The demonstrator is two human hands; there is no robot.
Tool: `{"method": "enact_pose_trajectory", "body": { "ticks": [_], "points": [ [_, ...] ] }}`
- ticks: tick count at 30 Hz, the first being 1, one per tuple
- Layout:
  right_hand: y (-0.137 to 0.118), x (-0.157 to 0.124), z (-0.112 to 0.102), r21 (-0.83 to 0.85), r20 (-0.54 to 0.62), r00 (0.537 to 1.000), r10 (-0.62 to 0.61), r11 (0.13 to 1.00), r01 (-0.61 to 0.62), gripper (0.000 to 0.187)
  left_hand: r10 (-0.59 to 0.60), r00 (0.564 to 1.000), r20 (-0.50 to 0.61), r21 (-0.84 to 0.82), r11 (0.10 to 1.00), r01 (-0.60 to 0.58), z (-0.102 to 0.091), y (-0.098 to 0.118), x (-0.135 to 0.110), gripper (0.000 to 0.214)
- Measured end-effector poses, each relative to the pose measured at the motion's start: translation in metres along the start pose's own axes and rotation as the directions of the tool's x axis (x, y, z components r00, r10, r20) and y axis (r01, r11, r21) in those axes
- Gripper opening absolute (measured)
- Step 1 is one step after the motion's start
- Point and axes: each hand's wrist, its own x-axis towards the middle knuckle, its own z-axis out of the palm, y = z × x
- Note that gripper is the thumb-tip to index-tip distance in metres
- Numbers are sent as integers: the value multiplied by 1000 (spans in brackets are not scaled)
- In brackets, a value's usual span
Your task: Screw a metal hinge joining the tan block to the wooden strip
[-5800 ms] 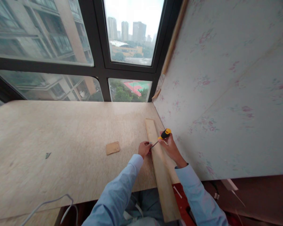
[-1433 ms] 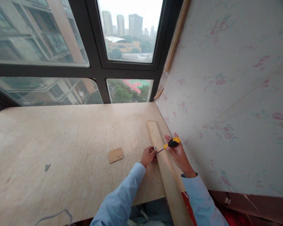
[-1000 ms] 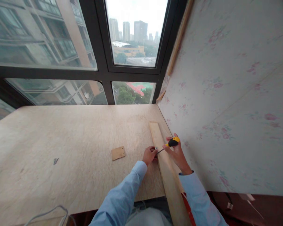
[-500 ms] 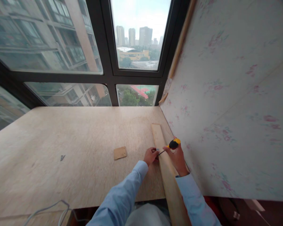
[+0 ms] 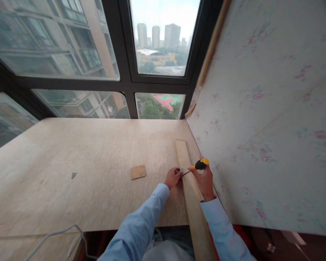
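Observation:
A yellow and black screwdriver (image 5: pixel 200 164) is in my right hand (image 5: pixel 205 180), its fingers closed around the handle and upper shaft. The shaft slants down and left across a long wooden board (image 5: pixel 191 192), with its tip by the fingers of my left hand (image 5: pixel 174 177). Those fingers are pinched together at the board's left edge. A small shiny metal piece (image 5: pixel 180 170) shows at the fingertips; its kind is too small to make out. The board lies lengthwise, running past the near edge of the wooden surface.
A small wooden plate (image 5: pixel 138 172) with holes lies left of my hands. Farther left are small metal pieces, seemingly screws (image 5: pixel 73 175). A grey cable (image 5: pixel 57 233) curls over the near left edge. A flowered wall (image 5: pixel 260 127) rises close on the right, and dark-framed windows (image 5: pixel 125 86) stand behind.
My view has shifted slightly. Both hands, the screwdriver and the board keep nearly the same places relative to one another.

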Motion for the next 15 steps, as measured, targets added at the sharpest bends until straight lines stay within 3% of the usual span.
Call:
{"method": "enact_pose_trajectory", "body": {
  "ticks": [3, 6, 9, 12, 15],
  "points": [
    [1, 0, 3, 117, 64, 998, -18, 993, 10, 73, 11, 1000, 2, 6, 1000, -11, 0, -2, 0, 21],
    [2, -6, -1, 310, 208, 978, 9, 948, -74, 74, 18, 1000, 5, 1, 1000, -18, -1, -4, 0, 22],
    [0, -12, -7, 401, 310, 951, -12, 908, -119, 68, 20, 1000, 9, 6, 1000, -20, -1, -4, 0, 23],
    [-1, -11, -9, 381, 280, 960, -9, 919, -102, 64, 25, 1000, 16, 13, 1000, -25, -1, -3, -2, 25],
    [-3, -6, -6, 189, 138, 990, 9, 981, -35, 67, 27, 1000, 16, 19, 999, -27, -2, -2, -4, 27]
  ]
}}
